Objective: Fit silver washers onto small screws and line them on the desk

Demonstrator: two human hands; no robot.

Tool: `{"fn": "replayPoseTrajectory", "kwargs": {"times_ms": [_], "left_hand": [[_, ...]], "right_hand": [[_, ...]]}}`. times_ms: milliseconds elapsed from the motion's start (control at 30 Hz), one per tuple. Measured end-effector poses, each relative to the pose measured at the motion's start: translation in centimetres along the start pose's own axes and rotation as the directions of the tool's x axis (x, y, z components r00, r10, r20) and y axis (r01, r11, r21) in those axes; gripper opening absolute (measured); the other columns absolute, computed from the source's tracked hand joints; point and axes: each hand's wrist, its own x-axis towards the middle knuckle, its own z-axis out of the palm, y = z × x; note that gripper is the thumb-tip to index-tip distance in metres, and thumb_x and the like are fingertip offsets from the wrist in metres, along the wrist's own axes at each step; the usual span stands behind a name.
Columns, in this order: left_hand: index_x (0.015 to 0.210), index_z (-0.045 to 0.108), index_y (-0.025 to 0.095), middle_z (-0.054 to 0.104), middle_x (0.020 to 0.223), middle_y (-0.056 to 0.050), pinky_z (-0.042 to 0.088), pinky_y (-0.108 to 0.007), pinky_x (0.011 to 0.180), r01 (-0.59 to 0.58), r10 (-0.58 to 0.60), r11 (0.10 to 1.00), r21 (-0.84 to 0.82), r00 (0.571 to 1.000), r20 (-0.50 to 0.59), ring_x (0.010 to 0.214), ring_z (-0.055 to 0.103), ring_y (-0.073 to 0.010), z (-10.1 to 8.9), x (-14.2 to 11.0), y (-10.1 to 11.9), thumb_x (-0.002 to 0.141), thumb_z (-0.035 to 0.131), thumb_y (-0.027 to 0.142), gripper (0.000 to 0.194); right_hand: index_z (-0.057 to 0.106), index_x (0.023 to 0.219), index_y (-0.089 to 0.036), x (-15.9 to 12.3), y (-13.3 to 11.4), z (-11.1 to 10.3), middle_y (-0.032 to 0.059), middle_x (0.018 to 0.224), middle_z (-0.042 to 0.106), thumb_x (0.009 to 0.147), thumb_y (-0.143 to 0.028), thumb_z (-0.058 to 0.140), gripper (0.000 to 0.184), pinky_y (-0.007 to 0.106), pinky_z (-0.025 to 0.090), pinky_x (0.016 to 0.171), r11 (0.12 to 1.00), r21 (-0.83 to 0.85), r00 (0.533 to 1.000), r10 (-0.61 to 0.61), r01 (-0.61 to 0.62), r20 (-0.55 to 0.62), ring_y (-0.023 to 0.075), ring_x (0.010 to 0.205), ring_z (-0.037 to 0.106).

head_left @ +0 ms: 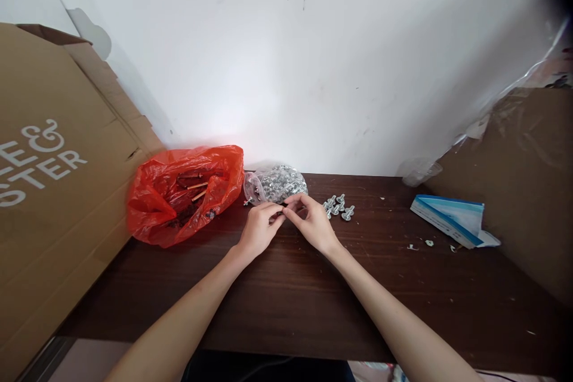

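Note:
My left hand (262,225) and my right hand (312,222) meet above the table, fingertips pinched together around something small and dark that I cannot make out. Just behind them lies a clear plastic bag (285,182) full of small shiny metal parts. To the right of my right hand is a loose cluster of silver bolts (348,213) with wide flat heads. Fingers partly hide the bag's front edge.
An open red plastic bag (152,203) holding brownish stick-like pieces sits at left, beside a large cardboard box (67,239). On the right, a blue-and-white packet (452,221) and small scraps lie on the dark wooden table (286,310) near another cardboard box (528,179). A white wall (268,71) rises behind.

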Motion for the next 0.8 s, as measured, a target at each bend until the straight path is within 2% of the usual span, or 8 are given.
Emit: {"fn": "replayPoseTrajectory", "kwargs": {"times_ms": [100, 200, 400, 500, 633, 700, 800], "left_hand": [[0.089, 0.067, 0.015, 0.066, 0.083, -0.007, 0.051, -0.024, 0.062, -0.029, 0.029, 1.0, 0.004, 0.999, -0.028, 0.072, 0.06, -0.015, 0.0, -0.1, 0.1, 0.082, 0.056, 0.015, 0.013], [0.089, 0.067, 0.015, 0.066, 0.082, -0.007, 0.051, -0.024, 0.061, -0.029, 0.029, 1.0, 0.002, 0.999, -0.033, 0.071, 0.06, -0.0149, 0.0, -0.1, 0.1, 0.083, 0.055, 0.018, 0.014], [0.092, 0.067, 0.016, 0.065, 0.081, -0.006, 0.053, -0.024, 0.06, -0.003, 0.002, 0.999, -0.037, 0.999, -0.044, 0.069, 0.06, -0.0137, -0.2, 0.0, 0.1, 0.083, 0.055, 0.02, 0.016], [0.093, 0.067, 0.016, 0.064, 0.081, -0.006, 0.053, -0.023, 0.06, 0.0, -0.002, 0.999, -0.047, 0.999, -0.047, 0.071, 0.06, -0.0139, -0.2, 0.1, 0.2, 0.083, 0.054, 0.02, 0.016], [0.094, 0.066, 0.017, 0.064, 0.084, -0.006, 0.052, -0.023, 0.058, 0.015, -0.016, 1.0, -0.015, 0.999, -0.031, 0.072, 0.059, -0.0141, -0.2, 0.1, 0.1, 0.083, 0.052, 0.019, 0.017], [0.094, 0.067, 0.017, 0.065, 0.085, -0.006, 0.052, -0.023, 0.057, 0.057, -0.058, 0.997, -0.049, 0.998, -0.023, 0.072, 0.06, -0.0144, -0.1, 0.2, 0.0, 0.084, 0.052, 0.02, 0.018], [0.093, 0.066, 0.014, 0.063, 0.088, -0.007, 0.054, -0.023, 0.054, 0.172, -0.18, 0.96, -0.221, 0.984, -0.016, 0.073, 0.06, -0.0148, -0.1, 0.4, 0.1, 0.083, 0.054, 0.026, 0.02]], "right_hand": [[0.062, 0.08, -0.018, 0.0, 0.0, -0.3, 0.0013, 0.068, 0.063, 0.081, -0.037, 0.058, 0.019, 0.027, 0.043, 0.058, 0.992, -0.093, 0.996, 0.087, -0.084, 0.02, 0.0151, 0.062, 0.057], [0.062, 0.07, -0.018, 0.1, 0.0, -0.8, 0.0017, 0.065, 0.064, 0.082, -0.042, 0.056, 0.027, 0.027, 0.041, 0.056, 0.987, -0.128, 0.991, 0.105, -0.094, 0.083, 0.0152, 0.058, 0.055], [0.066, 0.087, -0.021, 0.1, -0.4, -1.1, 0.0036, 0.077, 0.063, 0.081, -0.033, 0.06, 0.015, 0.031, 0.046, 0.064, 0.994, -0.063, 0.995, -0.083, 0.087, 0.062, 0.0179, 0.069, 0.058], [0.066, 0.09, -0.022, 0.0, -0.6, -1.1, 0.0047, 0.082, 0.061, 0.083, -0.03, 0.058, 0.014, 0.032, 0.047, 0.066, 0.991, -0.044, 0.99, -0.126, 0.13, 0.066, 0.0179, 0.072, 0.057], [0.066, 0.094, -0.023, -0.1, -0.9, -1.2, 0.0052, 0.088, 0.059, 0.084, -0.028, 0.056, 0.015, 0.032, 0.048, 0.069, 0.985, 0.024, 0.982, -0.172, 0.171, 0.073, 0.0171, 0.074, 0.057], [0.066, 0.095, -0.023, 0.0, -0.9, -1.4, 0.0052, 0.091, 0.058, 0.084, -0.028, 0.056, 0.015, 0.031, 0.048, 0.068, 0.983, 0.082, 0.983, -0.171, 0.165, 0.065, 0.0162, 0.075, 0.057], [0.066, 0.093, -0.022, 0.2, -0.7, -1.6, 0.0041, 0.091, 0.059, 0.08, -0.028, 0.062, 0.016, 0.031, 0.048, 0.07, 0.97, 0.237, 0.998, -0.058, 0.05, 0.024, 0.0146, 0.074, 0.056]]}}
